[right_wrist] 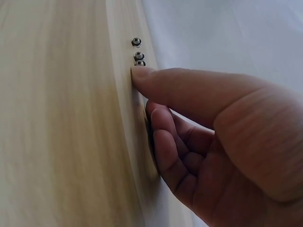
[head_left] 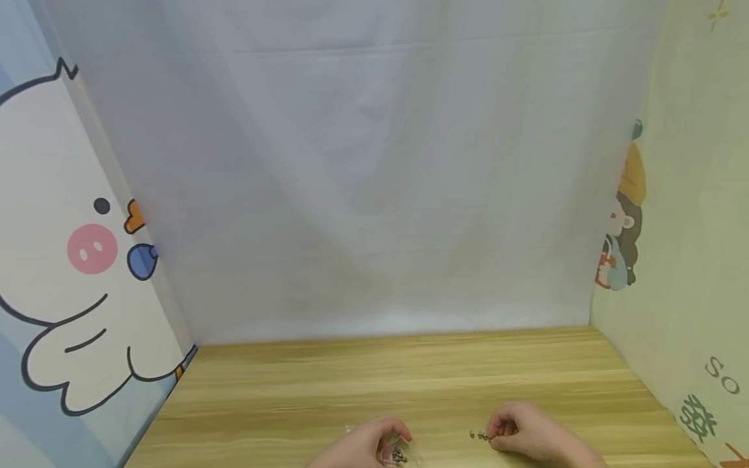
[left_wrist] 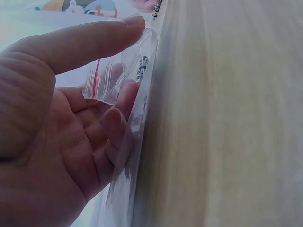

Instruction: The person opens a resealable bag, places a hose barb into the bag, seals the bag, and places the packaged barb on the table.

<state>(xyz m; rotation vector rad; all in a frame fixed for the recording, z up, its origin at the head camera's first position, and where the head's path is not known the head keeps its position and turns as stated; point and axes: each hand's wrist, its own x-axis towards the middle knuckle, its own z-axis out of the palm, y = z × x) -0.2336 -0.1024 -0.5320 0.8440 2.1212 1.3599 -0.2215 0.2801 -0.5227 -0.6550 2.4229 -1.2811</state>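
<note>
My left hand (head_left: 374,444) holds a clear zip bag (left_wrist: 128,71) with a red stripe along its seal, its thumb above and its fingers curled beneath. Small dark metal parts (head_left: 399,456) show through the plastic. The bag's lower side lies against the wooden table (left_wrist: 222,118). Farther right, my right hand (head_left: 526,434) rests low on the tabletop, its thumb and forefinger tips closed around the end of a short row of small metal nut-like parts (right_wrist: 137,42). The thumb hides the pinched end in the right wrist view. Its other fingers are curled beneath.
A white cloth (head_left: 374,195) hangs behind the table. Printed panels flank it: a cartoon bird (head_left: 58,227) on the left and a pale green sheet (head_left: 690,227) on the right. Wood-grain tabletop extends beyond both hands.
</note>
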